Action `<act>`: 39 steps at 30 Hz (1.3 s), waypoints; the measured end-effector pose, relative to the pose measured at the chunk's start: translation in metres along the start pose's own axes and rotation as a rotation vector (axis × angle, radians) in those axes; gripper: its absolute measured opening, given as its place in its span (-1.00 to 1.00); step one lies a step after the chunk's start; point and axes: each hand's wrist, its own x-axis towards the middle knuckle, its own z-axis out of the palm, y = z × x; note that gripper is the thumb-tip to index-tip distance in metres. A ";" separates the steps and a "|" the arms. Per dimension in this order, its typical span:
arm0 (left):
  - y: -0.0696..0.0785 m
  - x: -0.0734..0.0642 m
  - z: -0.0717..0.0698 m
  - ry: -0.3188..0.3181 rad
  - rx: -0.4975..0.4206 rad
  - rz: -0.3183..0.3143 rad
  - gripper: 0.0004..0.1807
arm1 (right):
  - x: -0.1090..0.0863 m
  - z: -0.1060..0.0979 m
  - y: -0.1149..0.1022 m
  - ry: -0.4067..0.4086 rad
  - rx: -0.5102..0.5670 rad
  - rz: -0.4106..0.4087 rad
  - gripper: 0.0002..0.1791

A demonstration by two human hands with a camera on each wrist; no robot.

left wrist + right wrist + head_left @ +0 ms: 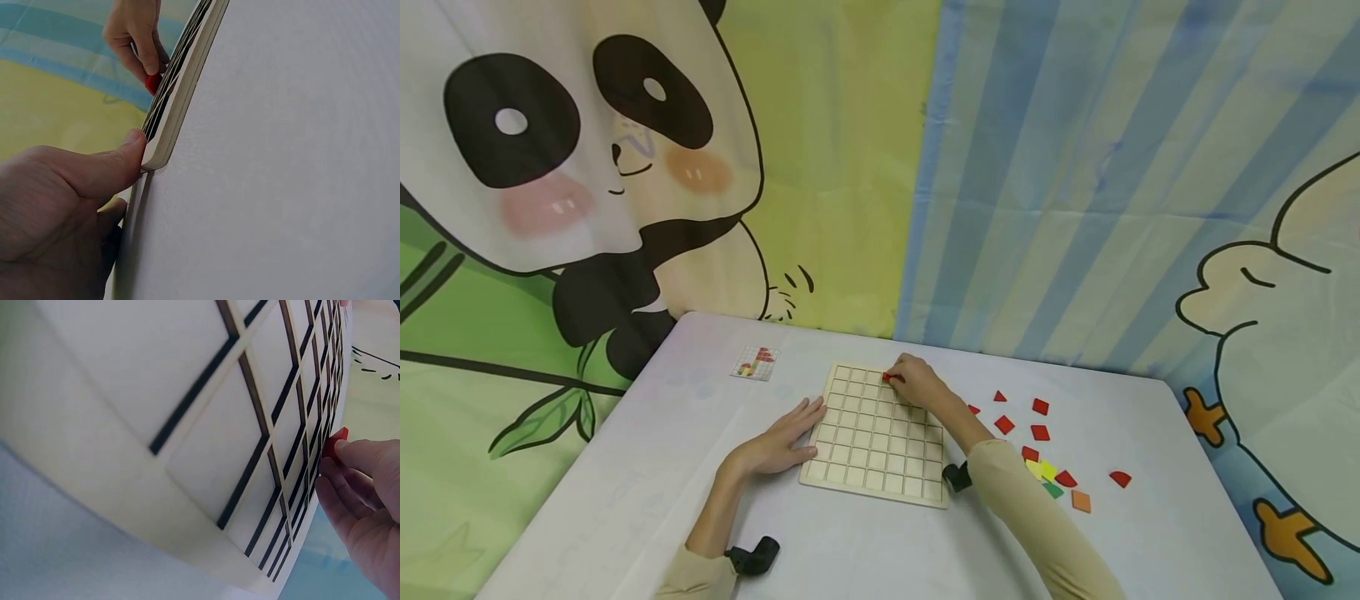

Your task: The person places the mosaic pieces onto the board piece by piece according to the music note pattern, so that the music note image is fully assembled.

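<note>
A wooden grid board with many square cells lies on the table. At its far edge, my right hand pinches a small red tile between thumb and fingertips, over a cell in the far row. In the right wrist view the same red tile sticks out past the thumb; its full outline is hidden by the fingers. My left hand lies against the board's left edge with fingers spread, and its thumb touches the rim in the left wrist view.
Right of the board lie several loose red tiles, a red quarter-round, yellow tiles, a green tile and an orange square. A printed pattern card lies at the far left. Patterned curtains hang behind the table.
</note>
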 end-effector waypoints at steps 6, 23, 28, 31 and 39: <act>-0.002 0.000 -0.001 0.000 0.004 0.004 -0.23 | 0.001 -0.002 -0.003 0.013 0.005 0.029 -0.78; -0.007 -0.002 -0.004 0.007 0.005 0.004 -0.23 | 0.000 0.001 -0.010 0.048 -0.002 0.063 -0.81; -0.007 -0.004 -0.003 0.004 0.011 0.008 -0.23 | -0.007 0.001 -0.011 0.006 -0.082 -0.058 -0.80; -0.007 -0.004 -0.002 0.005 0.004 0.011 -0.23 | -0.016 -0.002 -0.013 -0.022 -0.133 -0.110 -0.74; -0.005 0.000 0.001 -0.013 0.003 0.019 -0.22 | -0.069 -0.018 -0.008 -0.056 -0.057 0.024 -0.37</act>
